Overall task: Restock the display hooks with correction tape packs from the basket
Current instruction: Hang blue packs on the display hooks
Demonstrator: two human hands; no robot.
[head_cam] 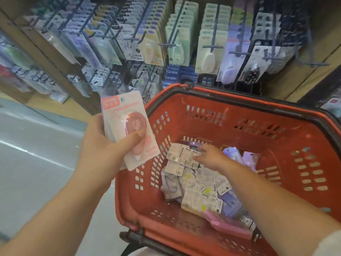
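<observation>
left hand gripping pink packs, right hand among basket packs

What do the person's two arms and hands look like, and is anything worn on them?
Both forearms are bare, and so are the left hand and the right hand: no gloves, and no watch, bracelet or ring can be seen. At the bottom right corner a light, whitish sleeve edge shows on the right arm. The fingernails look short and unpainted, though the picture is soft.

Soft, even light; blurred, warped edges.
</observation>
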